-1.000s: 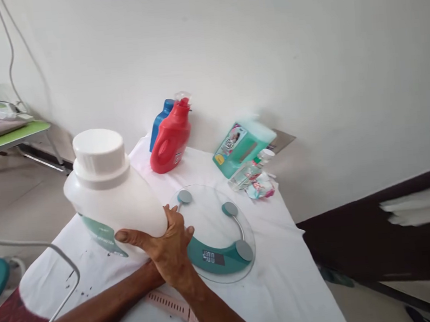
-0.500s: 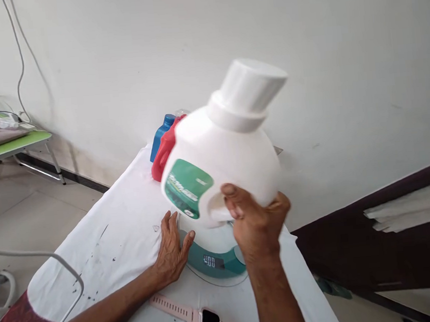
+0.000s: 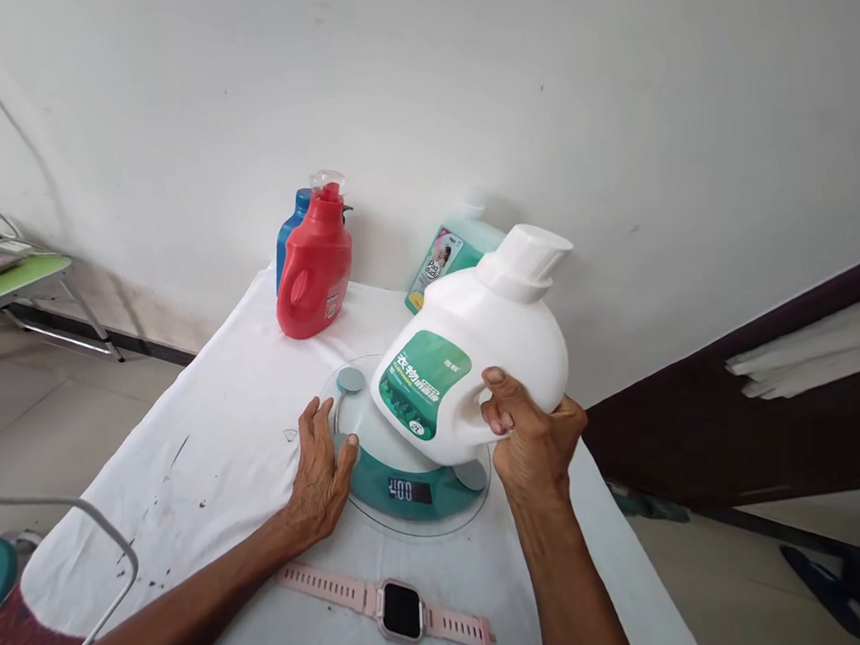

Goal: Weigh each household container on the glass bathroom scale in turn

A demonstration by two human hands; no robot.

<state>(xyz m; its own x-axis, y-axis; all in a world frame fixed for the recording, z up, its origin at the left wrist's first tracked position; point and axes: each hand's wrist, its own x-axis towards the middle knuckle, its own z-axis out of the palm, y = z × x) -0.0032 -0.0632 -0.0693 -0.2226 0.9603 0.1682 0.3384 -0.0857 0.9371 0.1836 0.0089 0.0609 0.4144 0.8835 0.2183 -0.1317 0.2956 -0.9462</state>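
Observation:
My right hand (image 3: 531, 434) is wrapped round the handle of a white detergent bottle (image 3: 509, 321) with a green label and a white cap. The bottle leans to the right over a round glass scale (image 3: 385, 492); I cannot tell whether its base touches the glass. The scale's lit display shows digits ending in 00. My left hand (image 3: 319, 473) lies at the scale's left edge, fingers stretched and thumb apart, holding nothing. A pink-strapped smartwatch (image 3: 401, 609) lies on the cloth in front of the scale.
A red bottle (image 3: 316, 267) and a blue bottle (image 3: 287, 230) stand near the wall at the back left. Behind the white bottle leans a teal bottle (image 3: 443, 256). White cloth (image 3: 223, 461) covers the table. A grey cable (image 3: 119, 550) curves across the left front.
My right hand has lowered the white bottle toward the scale. The teal bottle behind it has come into sight. The view has shifted; my left hand stays beside the scale.

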